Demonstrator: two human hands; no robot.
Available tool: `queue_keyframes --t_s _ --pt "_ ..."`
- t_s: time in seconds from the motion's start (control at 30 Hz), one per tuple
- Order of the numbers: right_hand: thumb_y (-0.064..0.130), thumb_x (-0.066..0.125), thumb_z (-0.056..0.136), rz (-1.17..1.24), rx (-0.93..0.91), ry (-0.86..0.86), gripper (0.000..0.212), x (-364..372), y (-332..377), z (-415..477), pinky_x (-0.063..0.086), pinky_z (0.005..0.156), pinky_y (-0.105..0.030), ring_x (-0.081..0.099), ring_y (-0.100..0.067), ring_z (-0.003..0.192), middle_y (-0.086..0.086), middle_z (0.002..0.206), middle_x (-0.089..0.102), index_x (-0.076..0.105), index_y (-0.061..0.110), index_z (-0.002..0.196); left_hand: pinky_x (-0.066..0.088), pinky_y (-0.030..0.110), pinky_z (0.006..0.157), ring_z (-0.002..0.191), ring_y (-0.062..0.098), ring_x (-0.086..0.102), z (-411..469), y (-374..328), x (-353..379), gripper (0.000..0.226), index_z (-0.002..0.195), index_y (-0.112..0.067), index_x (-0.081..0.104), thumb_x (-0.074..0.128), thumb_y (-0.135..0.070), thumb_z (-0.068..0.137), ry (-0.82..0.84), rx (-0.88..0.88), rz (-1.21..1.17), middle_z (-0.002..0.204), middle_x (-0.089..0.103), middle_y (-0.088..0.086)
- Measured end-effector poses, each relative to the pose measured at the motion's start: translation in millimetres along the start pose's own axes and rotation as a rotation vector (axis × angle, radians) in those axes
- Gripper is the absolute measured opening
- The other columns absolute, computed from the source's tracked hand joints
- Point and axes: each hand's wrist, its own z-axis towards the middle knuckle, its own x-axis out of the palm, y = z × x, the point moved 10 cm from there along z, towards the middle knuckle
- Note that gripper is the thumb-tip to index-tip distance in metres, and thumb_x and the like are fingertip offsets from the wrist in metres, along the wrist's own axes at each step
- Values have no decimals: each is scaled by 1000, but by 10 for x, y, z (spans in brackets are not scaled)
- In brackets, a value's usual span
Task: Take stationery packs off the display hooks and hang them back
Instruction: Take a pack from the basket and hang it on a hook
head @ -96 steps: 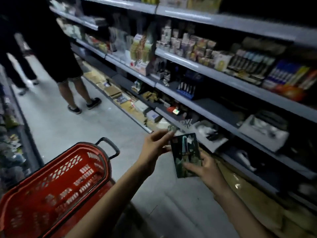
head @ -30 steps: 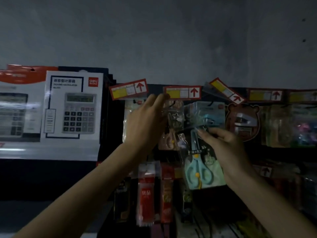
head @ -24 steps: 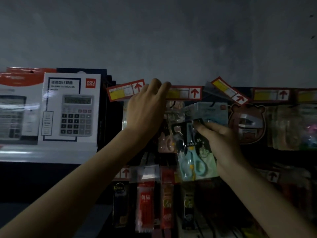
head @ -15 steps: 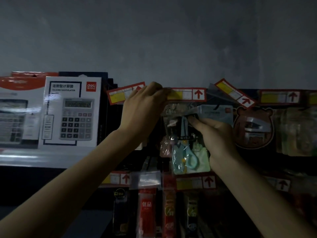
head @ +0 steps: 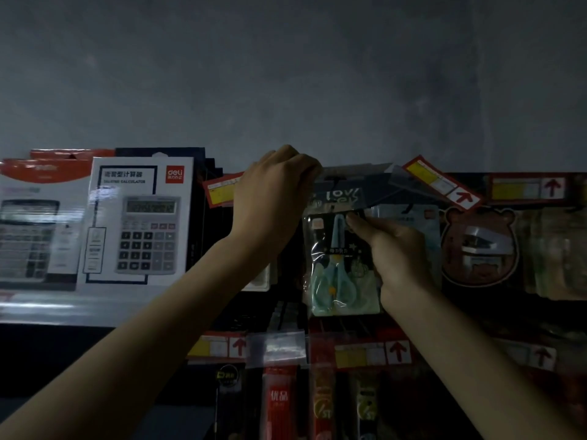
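A clear pack of light-blue scissors [head: 336,268] hangs upright in front of the top row of display hooks. My right hand [head: 394,249] pinches its top right corner between thumb and fingers. My left hand [head: 273,198] reaches up beside it, fingers curled over the left end of the hook's price tag holder [head: 352,176], which is tipped up flat. The hook itself is hidden behind the tag and the pack. More packs hang behind the scissors pack.
Boxed calculators [head: 139,220] stand on a shelf to the left. A bear-shaped stapler pack [head: 479,246] hangs to the right under a skewed price tag [head: 441,182]. Red pen packs [head: 282,398] hang on the lower row. A grey wall rises above the display.
My right hand has lifted the scissors pack from below up to the top hook row. My left hand closed on the price tag and tipped it upward.
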Motion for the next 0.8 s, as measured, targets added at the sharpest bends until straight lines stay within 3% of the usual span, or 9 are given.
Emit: queue_keyframes --t_s 0.17,0.27,0.4,0.57,0.7,0.8 --pt "27 81 86 7 48 4 10 1 -29 34 61 86 -46 74 -27 91 -2 88 80 80 18 91 57 44 69 85 20 66 -12 9 1 27 113 -18 76 54 -31 104 6 -15 -45 103 70 1" --pt "26 81 86 16 52 17 19 13 -46 51 62 86 -47 75 -29 92 -6 92 80 80 12 98 58 43 69 84 20 66 -39 -4 -20 32 112 -19 77 51 -35 102 11 -21 -67 103 70 0" --pt "25 79 88 -9 30 5 14 -8 -69 59 61 88 -48 75 -29 93 -7 92 80 80 13 95 59 43 66 83 19 67 -108 -57 -68 32 112 -18 77 54 -36 99 14 -15 -76 104 72 0" --pt "22 78 89 -17 47 -1 13 -38 -85 52 59 71 -32 74 -27 89 -7 91 79 79 12 96 57 43 66 81 20 68 -197 -114 -66 24 114 -18 77 62 -30 99 22 15 -11 105 73 2" --pt "27 81 86 -54 73 0 10 -55 -113 26 60 81 -40 73 -26 91 -5 93 79 79 18 91 57 33 63 81 14 65 -343 -62 -19 17 114 -18 72 67 -25 100 56 -65 -43 108 72 -1" --pt "30 79 88 -99 55 21 10 -63 -79 -3 58 71 -32 73 -21 88 -4 90 78 76 21 82 50 19 61 75 8 59 -599 -7 46 12 110 -17 69 65 -22 101 130 -137 -19 102 70 -1"
